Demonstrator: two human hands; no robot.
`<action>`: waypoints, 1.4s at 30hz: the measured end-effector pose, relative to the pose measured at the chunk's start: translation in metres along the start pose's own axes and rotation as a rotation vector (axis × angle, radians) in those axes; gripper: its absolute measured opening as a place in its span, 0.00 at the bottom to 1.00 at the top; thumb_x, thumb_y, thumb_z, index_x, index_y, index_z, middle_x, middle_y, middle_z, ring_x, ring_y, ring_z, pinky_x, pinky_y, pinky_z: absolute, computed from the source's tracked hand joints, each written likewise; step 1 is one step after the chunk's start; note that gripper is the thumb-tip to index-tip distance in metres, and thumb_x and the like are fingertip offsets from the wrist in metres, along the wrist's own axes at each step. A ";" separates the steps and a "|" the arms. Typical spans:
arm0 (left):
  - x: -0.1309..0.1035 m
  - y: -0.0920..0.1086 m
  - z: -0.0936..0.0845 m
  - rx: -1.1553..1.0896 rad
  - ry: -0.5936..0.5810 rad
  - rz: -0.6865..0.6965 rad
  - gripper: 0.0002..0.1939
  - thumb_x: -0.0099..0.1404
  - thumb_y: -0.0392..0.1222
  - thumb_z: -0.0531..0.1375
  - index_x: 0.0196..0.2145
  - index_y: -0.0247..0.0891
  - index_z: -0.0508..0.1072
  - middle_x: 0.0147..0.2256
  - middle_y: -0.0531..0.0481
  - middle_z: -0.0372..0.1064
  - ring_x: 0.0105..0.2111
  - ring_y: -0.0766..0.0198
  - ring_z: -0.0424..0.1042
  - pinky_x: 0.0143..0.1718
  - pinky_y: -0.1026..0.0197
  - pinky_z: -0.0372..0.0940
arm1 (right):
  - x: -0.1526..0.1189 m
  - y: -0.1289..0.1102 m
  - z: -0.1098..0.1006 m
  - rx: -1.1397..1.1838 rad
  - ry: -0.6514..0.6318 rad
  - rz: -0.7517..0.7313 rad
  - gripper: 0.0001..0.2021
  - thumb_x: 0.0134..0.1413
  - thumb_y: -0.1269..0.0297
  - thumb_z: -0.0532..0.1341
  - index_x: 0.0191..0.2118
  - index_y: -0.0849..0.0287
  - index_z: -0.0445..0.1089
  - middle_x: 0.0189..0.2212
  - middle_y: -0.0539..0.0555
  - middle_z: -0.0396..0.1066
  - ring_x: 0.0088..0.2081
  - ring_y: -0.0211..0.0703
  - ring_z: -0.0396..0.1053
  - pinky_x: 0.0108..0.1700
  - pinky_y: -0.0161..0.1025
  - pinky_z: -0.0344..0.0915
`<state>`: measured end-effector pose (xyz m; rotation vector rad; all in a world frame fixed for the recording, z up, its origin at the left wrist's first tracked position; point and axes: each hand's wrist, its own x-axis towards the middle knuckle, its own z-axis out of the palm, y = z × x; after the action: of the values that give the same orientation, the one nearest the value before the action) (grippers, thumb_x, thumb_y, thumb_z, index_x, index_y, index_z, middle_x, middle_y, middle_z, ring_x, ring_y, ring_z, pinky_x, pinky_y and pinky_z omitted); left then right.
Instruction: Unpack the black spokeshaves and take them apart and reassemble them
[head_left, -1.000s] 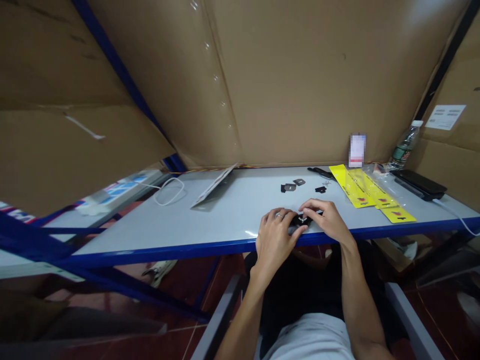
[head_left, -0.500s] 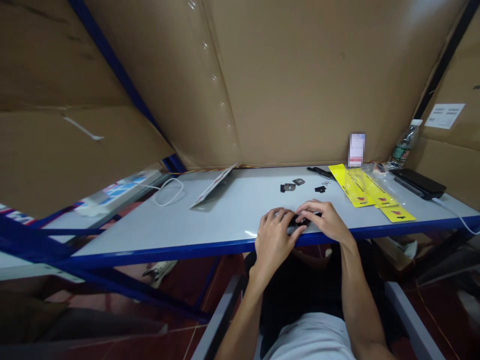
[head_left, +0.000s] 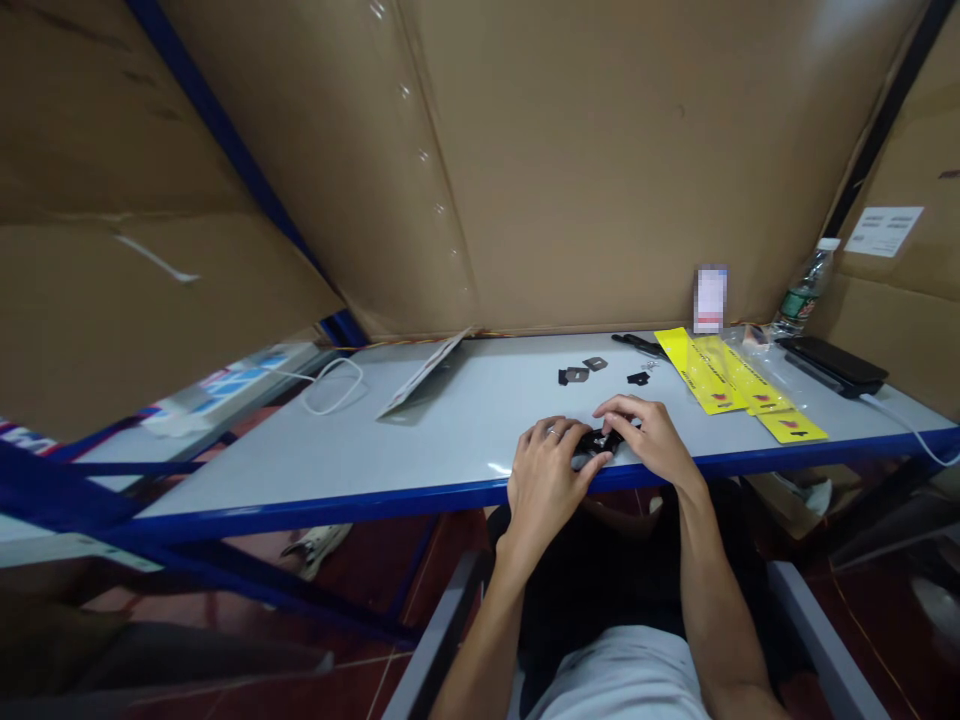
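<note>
Near the table's front edge, a small dark object lies between my two hands; its kind is not clear because fingers cover much of it. My left hand is closed around its left side, thumb along the near edge. With bent fingers, my right hand grips the right part from above. Beyond the hands lie flat grey and black plates, another grey plate and a small black part. Tiny metal pieces are scattered beside that part.
Yellow packaging cards lie to the right, near a black device with a white cable. A phone and a plastic bottle stand at the back. Leftward are a tilted flat sheet and a white cable loop.
My right hand's fingers have shifted slightly, uncovering more of the dark object. My left hand keeps its hold. The whole view has moved a little.
</note>
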<state>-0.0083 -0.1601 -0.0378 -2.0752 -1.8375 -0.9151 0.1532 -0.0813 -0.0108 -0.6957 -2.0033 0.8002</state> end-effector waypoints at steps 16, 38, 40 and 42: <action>0.000 -0.003 0.001 -0.004 -0.014 -0.002 0.13 0.71 0.50 0.62 0.50 0.45 0.76 0.49 0.45 0.77 0.52 0.49 0.71 0.50 0.48 0.65 | -0.004 -0.007 -0.003 0.140 -0.118 0.008 0.10 0.65 0.65 0.58 0.41 0.56 0.78 0.33 0.51 0.80 0.40 0.45 0.78 0.48 0.41 0.68; 0.001 0.000 -0.001 -0.015 -0.020 -0.012 0.13 0.68 0.50 0.65 0.49 0.46 0.77 0.49 0.47 0.77 0.52 0.50 0.72 0.52 0.48 0.65 | -0.001 0.000 0.000 0.018 0.027 0.016 0.11 0.64 0.65 0.57 0.39 0.56 0.78 0.26 0.49 0.75 0.32 0.42 0.73 0.38 0.37 0.64; 0.001 0.000 -0.001 -0.019 -0.021 -0.010 0.13 0.68 0.50 0.65 0.48 0.46 0.76 0.49 0.47 0.77 0.52 0.50 0.72 0.52 0.48 0.65 | -0.001 0.000 0.000 0.050 0.020 0.033 0.11 0.64 0.64 0.57 0.39 0.57 0.78 0.25 0.48 0.75 0.31 0.41 0.73 0.37 0.37 0.64; 0.001 0.000 -0.001 -0.023 -0.019 -0.012 0.13 0.68 0.50 0.66 0.48 0.45 0.76 0.49 0.47 0.77 0.52 0.50 0.72 0.52 0.48 0.65 | -0.002 -0.001 -0.001 0.105 0.002 0.053 0.11 0.64 0.63 0.58 0.39 0.58 0.77 0.24 0.49 0.75 0.31 0.42 0.74 0.38 0.37 0.65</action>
<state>-0.0089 -0.1603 -0.0366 -2.0959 -1.8591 -0.9263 0.1546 -0.0828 -0.0109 -0.6910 -1.9332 0.9293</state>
